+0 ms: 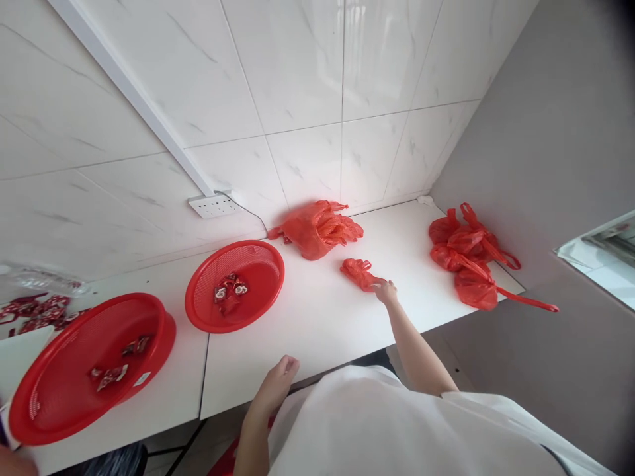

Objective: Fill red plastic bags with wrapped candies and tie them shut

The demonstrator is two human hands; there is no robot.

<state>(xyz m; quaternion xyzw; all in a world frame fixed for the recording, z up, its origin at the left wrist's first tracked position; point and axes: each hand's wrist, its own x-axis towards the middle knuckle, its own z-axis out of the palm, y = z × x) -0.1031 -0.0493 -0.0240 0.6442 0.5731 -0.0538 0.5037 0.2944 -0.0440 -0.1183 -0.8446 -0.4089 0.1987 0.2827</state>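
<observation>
My right hand point(385, 292) pinches one end of a small red plastic bag point(358, 274), which lies crumpled on the white table. My left hand point(278, 382) rests by the table's front edge, fingers curled in, with nothing visible in them. Farther back, against the wall, a larger red plastic bag point(306, 228) holds a bunch of crumpled red bags. Left of it stands a round red basket point(201, 311) with several small wrapped packets point(231, 291) at its bottom.
A second, larger red basket point(54, 390) with a few packets is at the left. Behind it lie more red packets point(47, 314) and a clear plastic container point(47, 279). Several tied red bags point(469, 254) are piled at the right end. A power socket point(213, 205) is on the tiled wall.
</observation>
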